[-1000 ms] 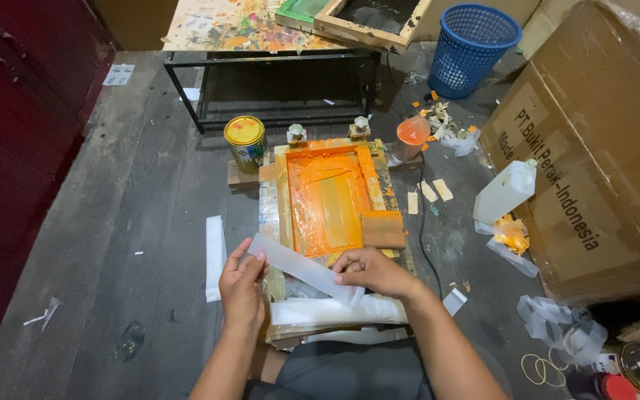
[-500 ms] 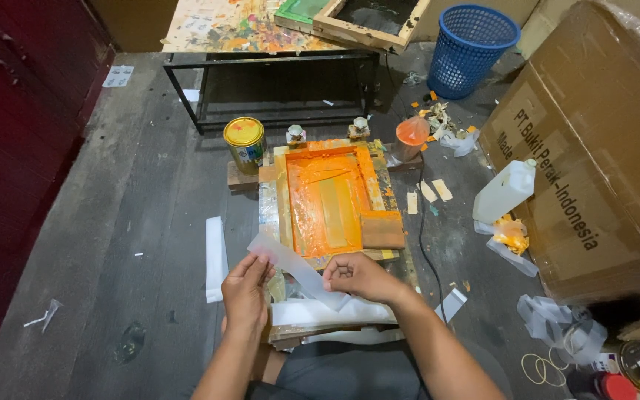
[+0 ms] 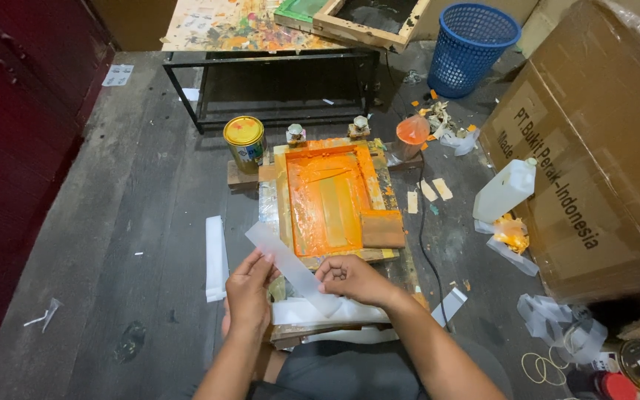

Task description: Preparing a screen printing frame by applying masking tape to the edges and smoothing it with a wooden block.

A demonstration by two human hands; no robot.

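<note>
Holding the translucent strip [image 3: 290, 263] pinched between your left hand [image 3: 250, 289] and right hand [image 3: 353, 278], both closed on it, above the orange printing screen [image 3: 331, 196], keep it taut and level.

a large brown cardboard box [image 3: 594, 148] with dark lettering is seen at the right. a yellow-lidded paint tin [image 3: 244, 142] with a pale label is set beside the orange frame.

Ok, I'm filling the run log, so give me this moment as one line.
left hand: holds translucent strip | right hand: pinches strip's near end | orange-inked screen frame: on floor ahead | paint can: beside frame
</note>
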